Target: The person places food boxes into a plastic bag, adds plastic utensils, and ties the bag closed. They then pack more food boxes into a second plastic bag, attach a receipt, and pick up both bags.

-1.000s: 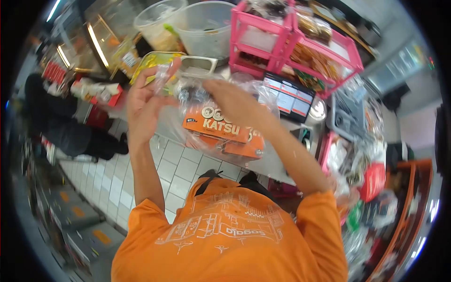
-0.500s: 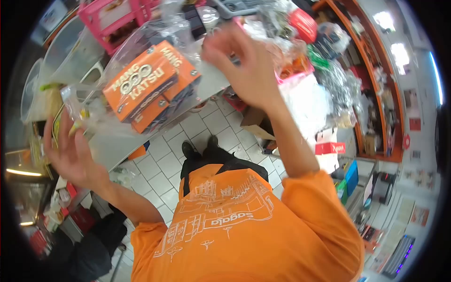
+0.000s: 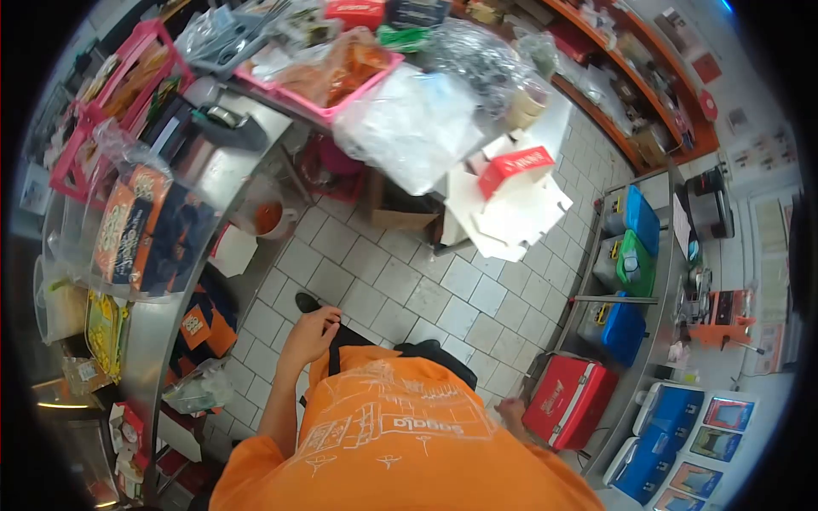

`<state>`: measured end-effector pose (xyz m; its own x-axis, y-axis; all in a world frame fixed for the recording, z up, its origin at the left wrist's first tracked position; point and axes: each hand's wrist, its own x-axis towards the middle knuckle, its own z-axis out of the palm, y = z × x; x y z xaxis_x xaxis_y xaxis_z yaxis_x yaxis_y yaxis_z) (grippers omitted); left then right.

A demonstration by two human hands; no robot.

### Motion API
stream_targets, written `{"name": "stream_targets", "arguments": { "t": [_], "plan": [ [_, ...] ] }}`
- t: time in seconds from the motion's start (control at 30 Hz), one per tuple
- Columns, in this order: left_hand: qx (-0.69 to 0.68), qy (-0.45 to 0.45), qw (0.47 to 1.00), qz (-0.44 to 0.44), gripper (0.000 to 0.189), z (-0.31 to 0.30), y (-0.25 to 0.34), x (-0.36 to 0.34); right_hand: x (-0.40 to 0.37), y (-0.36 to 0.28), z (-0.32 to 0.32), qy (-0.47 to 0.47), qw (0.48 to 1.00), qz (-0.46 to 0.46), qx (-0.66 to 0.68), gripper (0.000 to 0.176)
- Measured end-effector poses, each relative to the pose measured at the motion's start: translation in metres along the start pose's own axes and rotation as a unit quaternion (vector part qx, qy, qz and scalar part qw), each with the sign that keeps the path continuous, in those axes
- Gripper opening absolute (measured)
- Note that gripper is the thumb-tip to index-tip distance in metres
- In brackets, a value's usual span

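My left hand [image 3: 313,334] hangs low in front of my left side above the tiled floor, its fingers loosely bent and nothing in them. My right hand [image 3: 511,415] is down by my right side, blurred, beside a red cool box [image 3: 569,400]; its fingers are hard to make out. On the steel counter [image 3: 175,328] to my left stand the orange and dark blue printed boxes [image 3: 128,226] in a clear plastic bag. Next to them lies a yellow packet [image 3: 104,334]. Neither hand is near the bagged boxes.
Ahead, a table holds a pink tray [image 3: 341,106] of bagged food, a white plastic bag [image 3: 413,128] and flat white cartons with a red box [image 3: 515,173]. Below it sits a cardboard box [image 3: 400,204]. Blue-lidded containers [image 3: 625,328] fill the rack on my right.
Both hands have dropped from counter height to my sides. My body has turned right and away from the counter, so the bagged boxes now appear farther left.
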<state>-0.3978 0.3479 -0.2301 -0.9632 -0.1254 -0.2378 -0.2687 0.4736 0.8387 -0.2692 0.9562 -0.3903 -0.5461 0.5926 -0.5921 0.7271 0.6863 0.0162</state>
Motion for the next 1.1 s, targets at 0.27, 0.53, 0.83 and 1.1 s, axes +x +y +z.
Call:
{"name": "stream_targets", "arguments": {
  "t": [0.27,0.53,0.83,1.1],
  "plan": [
    [0.098,-0.07,0.992,0.037,0.023,0.12,0.121,0.034,0.112,0.005,0.019,-0.154,0.86,0.093,0.478,0.031],
    [0.135,0.043,0.969,0.203,0.016,0.072,0.266,0.218,0.088,-0.281,-0.235,-0.106,0.762,-0.341,0.54,0.022],
    [0.406,-0.125,0.846,0.322,0.052,0.072,0.299,0.64,0.031,-0.585,-0.42,-0.066,0.69,-0.592,0.41,0.016],
    [0.37,-0.087,0.804,0.457,0.056,0.074,0.25,0.693,0.136,-0.82,-0.367,0.065,0.742,-0.626,0.231,0.026]
  ]
}}
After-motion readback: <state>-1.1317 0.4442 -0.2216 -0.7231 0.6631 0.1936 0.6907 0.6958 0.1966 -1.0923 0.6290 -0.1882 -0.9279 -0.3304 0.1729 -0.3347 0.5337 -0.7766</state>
